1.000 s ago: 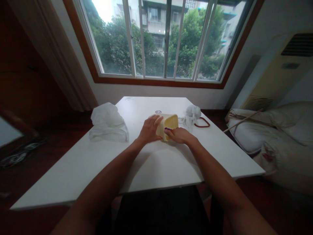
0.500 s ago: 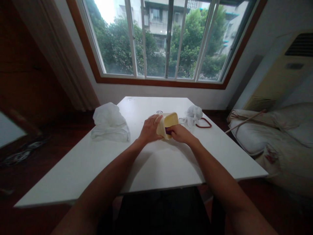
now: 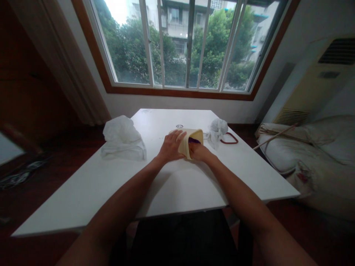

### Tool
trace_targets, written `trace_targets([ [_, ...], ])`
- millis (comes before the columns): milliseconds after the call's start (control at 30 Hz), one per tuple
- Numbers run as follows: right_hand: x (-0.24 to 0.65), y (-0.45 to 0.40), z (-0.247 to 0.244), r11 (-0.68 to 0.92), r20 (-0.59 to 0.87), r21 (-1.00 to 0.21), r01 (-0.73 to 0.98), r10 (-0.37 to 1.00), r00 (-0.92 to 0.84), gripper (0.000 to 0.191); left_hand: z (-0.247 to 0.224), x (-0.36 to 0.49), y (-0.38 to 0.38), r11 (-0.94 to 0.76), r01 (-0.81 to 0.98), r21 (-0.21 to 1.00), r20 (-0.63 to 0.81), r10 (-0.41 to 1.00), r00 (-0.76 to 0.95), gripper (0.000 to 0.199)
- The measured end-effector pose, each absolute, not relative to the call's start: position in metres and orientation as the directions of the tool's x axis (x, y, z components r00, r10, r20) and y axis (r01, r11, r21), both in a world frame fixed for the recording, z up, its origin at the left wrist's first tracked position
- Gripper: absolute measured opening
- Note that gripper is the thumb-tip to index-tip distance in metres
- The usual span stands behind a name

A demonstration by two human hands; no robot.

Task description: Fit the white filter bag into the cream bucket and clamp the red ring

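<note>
A pale yellow container (image 3: 200,135) lies tipped on its side over the white table (image 3: 183,192), its opening facing right. My left hand (image 3: 171,147) grips it from the left, fingers over the top. My right hand (image 3: 199,151) reaches into the opening, and its fingertips are hidden inside. Something purple (image 3: 194,140), probably cloth, shows in the container just above my right fingers. Whether those fingers grip it cannot be made out.
A crumpled white plastic bag (image 3: 123,138) sits on the table's left. To the right are a smaller bag (image 3: 219,127) and a dark red loop (image 3: 230,138). A small dark ring (image 3: 179,126) lies behind the container. Large sacks (image 3: 280,151) stand beyond the right edge.
My right hand has moved deeper into the container, and more of the purple thing shows above it. The container's opening is turned slightly. The camera view has shifted a little.
</note>
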State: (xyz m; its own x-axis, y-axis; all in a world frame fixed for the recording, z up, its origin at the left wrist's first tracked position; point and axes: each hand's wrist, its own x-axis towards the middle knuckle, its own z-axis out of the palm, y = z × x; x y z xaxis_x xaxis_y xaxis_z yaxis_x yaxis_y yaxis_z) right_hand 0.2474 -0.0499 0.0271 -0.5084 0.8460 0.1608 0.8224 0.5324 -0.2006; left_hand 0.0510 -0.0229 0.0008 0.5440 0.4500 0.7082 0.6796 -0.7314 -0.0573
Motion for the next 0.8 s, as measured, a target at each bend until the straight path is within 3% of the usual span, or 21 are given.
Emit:
trace_targets([
  [267,0.248,-0.049,0.036,0.462,0.323,-0.077,0.884,0.85,-0.416,0.048,0.001,0.051,-0.023,-0.745,0.667,-0.034,0.715,0.448,0.536,0.104],
  [367,0.246,-0.049,0.035,0.44,0.244,-0.082,0.894,0.879,-0.41,0.045,0.002,0.053,-0.024,-0.754,0.655,-0.045,0.708,0.439,0.553,0.102],
  [533,0.242,-0.049,0.035,0.423,-0.034,-0.103,0.9,0.903,-0.428,0.034,0.001,0.053,-0.023,-0.76,0.647,-0.057,0.712,0.423,0.56,0.1],
  [600,0.242,-0.049,0.035,0.432,0.012,-0.128,0.893,0.901,-0.434,0.034,0.0,0.054,-0.024,-0.763,0.643,-0.062,0.72,0.412,0.558,0.1],
  [733,0.244,-0.044,0.032,0.418,0.256,-0.211,0.884,0.896,-0.363,0.041,0.0,0.058,-0.026,-0.774,0.63,-0.066,0.721,0.4,0.566,0.099],
  [800,0.244,-0.04,0.029,0.415,0.29,-0.228,0.881,0.893,-0.346,0.046,0.0,0.06,-0.029,-0.784,0.616,-0.076,0.709,0.392,0.587,0.097],
])
